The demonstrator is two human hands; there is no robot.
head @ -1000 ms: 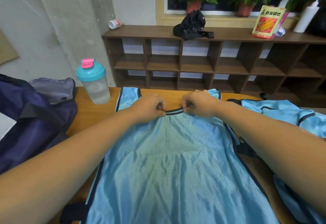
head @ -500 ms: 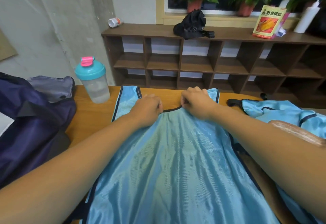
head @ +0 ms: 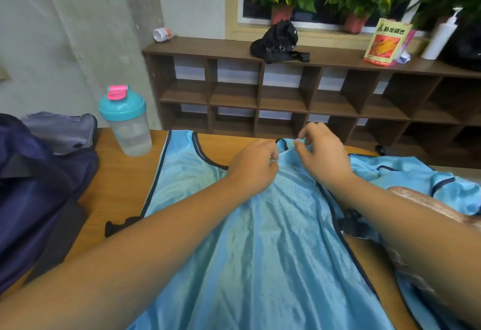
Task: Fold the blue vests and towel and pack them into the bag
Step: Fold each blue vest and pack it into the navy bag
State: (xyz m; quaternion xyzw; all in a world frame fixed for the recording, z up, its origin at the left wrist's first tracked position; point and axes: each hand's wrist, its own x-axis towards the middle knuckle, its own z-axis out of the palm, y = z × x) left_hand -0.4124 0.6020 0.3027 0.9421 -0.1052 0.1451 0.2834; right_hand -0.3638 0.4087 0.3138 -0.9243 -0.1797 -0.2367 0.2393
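Observation:
A light blue mesh vest (head: 260, 238) with dark trim lies flat on the wooden table (head: 122, 181), neck end away from me. Both hands are at its far right shoulder strap. My left hand (head: 253, 167) is closed, pinching the fabric by the neckline. My right hand (head: 324, 156) pinches the strap's tip loosely between thumb and curled fingers. A second blue vest (head: 416, 181) lies crumpled at the right, partly under my right forearm. The dark navy bag (head: 39, 189) sits open at the left with a grey flap (head: 59, 129). I see no towel.
A clear shaker bottle (head: 125, 124) with a teal lid stands on the table between the bag and the vest. A black side strap (head: 117, 225) of the vest sticks out left. Behind the table stands a brown cubby shelf (head: 286, 95) with a black pouch (head: 278, 42) on top.
Both hands moved from the middle of the neckline to the right and farther away, onto the right shoulder strap. The left shoulder strap now lies uncovered. My right fingers loosened.

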